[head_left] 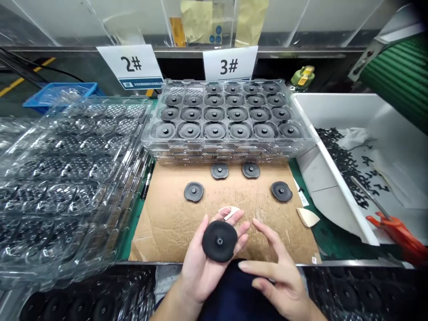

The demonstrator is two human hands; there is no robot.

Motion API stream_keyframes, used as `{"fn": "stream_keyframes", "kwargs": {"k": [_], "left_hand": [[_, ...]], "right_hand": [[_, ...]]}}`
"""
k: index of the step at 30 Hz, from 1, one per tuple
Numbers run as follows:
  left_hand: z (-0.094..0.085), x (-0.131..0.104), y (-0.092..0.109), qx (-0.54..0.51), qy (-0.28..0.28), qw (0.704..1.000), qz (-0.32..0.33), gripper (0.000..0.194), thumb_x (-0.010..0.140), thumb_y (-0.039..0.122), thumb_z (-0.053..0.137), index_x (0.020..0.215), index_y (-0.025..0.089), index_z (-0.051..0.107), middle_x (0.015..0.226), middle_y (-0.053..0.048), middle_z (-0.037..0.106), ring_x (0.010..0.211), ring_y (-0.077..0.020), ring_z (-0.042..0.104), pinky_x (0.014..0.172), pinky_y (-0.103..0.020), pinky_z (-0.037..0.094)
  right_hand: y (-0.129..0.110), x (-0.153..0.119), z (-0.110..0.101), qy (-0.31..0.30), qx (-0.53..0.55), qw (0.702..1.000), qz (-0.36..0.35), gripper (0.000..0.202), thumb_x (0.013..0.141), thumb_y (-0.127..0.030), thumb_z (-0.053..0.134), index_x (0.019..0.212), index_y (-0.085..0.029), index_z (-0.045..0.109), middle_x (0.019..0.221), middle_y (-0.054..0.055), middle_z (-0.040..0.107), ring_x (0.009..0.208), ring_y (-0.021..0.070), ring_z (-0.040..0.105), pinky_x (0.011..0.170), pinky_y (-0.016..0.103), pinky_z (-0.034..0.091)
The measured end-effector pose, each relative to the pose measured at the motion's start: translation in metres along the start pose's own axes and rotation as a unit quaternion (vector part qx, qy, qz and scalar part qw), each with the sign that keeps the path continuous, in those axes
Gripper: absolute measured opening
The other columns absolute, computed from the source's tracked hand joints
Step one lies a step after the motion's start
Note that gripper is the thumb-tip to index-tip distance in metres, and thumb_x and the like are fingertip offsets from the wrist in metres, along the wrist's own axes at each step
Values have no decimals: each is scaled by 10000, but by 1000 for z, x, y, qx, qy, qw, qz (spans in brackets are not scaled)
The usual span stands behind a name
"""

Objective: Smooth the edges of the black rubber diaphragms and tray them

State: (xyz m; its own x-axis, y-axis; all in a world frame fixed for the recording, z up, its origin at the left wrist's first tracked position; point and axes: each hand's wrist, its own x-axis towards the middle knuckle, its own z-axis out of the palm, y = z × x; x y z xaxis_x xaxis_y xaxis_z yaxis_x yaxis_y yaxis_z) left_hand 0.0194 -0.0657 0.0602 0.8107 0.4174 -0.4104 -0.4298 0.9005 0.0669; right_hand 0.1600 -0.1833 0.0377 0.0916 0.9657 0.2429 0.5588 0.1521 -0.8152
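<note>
A round black rubber-looking disc (217, 252) with a small raised hub at its centre rests in my left hand (200, 276), palm up, its fingers behind and beside the disc. Just to the right, my right hand (284, 276) hovers with its fingers apart and nothing visible in them. Similar dark discs lie on the cardboard sheet (167, 227): one on the left (194, 191), two near the trays, and one on the right (281, 191). Partly hidden by my left fingertips is a thin white piece (233, 211).
Stacked clear trays (227, 149) hold rows of discs at the back. More clear trays (70, 178) stand left. On the right, a white bin (337, 187) contains small black scraps and orange-handled pliers (401, 232). A cream wedge (307, 217) lies near the cardboard's right edge.
</note>
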Motion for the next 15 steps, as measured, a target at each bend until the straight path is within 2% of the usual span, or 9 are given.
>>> {"fn": "stream_keyframes", "kwargs": {"k": [2,4,6,8,11,15], "left_hand": [[1,-2,0,2,10,1000,8,405,920,369,295,1123,166,580,1295,-100,534,1185,-271,486,1005,-372,371],[1,-5,1,-3,16,1000,18,415,929,355,272,1130,150,571,1283,-108,543,1182,-258,491,1007,-372,368],[1,-7,1,-9,15,1000,25,431,937,346,243,1137,142,566,1272,-115,552,1198,-249,476,1004,-374,367],[-1,-9,2,-13,10,999,28,438,938,353,235,1147,153,564,1262,-108,561,1211,-256,461,986,-374,384],[-5,-14,6,-20,3,999,32,442,934,369,241,1164,162,557,1252,-101,570,1214,-280,450,957,-366,415],[-9,-17,12,-49,11,998,39,437,928,370,274,1148,119,557,1282,-144,535,1231,-301,416,997,-374,386]], "right_hand": [[-2,1,1,35,18,999,31,275,879,-338,501,1146,-352,565,1423,48,223,1271,312,299,991,544,317],[-6,8,5,54,-7,998,39,416,853,-354,549,1257,-303,465,1401,80,263,1265,306,305,995,522,329],[-11,20,10,39,-56,998,12,602,811,-416,597,1340,-263,354,1410,106,245,1276,321,274,1015,539,288],[-15,32,16,6,-96,995,-21,683,787,-462,612,1364,-262,307,1437,113,181,1291,337,234,1021,559,254],[-15,42,24,-26,-124,991,-45,619,808,-490,568,1344,-270,351,1462,114,96,1304,356,193,1008,578,239],[-8,40,26,-28,-148,985,-80,466,859,-440,510,1292,-282,445,1454,114,129,1296,359,203,992,589,226]]}}
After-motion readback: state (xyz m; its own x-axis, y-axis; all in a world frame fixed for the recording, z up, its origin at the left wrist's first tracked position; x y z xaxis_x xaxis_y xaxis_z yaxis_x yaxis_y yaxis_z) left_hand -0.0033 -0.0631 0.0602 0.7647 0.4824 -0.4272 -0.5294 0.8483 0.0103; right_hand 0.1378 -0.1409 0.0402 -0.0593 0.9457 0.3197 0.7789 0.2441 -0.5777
